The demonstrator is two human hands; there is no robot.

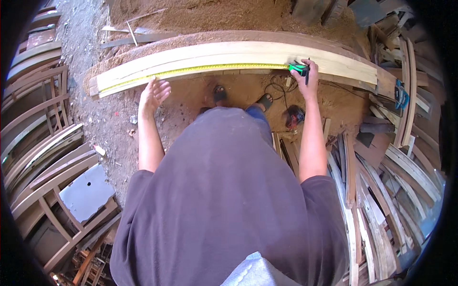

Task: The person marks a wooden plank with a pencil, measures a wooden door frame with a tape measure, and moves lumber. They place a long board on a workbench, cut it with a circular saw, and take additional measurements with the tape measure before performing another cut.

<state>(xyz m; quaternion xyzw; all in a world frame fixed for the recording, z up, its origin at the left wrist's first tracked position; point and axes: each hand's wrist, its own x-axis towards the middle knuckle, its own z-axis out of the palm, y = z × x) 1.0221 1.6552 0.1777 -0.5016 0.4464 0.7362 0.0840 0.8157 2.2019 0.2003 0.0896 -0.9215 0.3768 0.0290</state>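
Note:
A pale wooden board lies lengthwise across the bench in front of me. Along its near side runs the yellow blade of a tape measure, drawn out from near the board's left end. My right hand grips the green and black case of that tape measure, right of the board's middle. A thin dark stick-like thing also shows at those fingers; its kind is unclear. My left hand is at the near edge towards the left, palm partly up and fingers spread, a fingertip close to the blade or touching it.
Sawdust is heaped beyond the bench. A blue clamp-like tool sits at the bench's right end. A red and dark corded power tool rests on the floor by my feet. Wood offcuts pile up at right; wooden frames stand at left.

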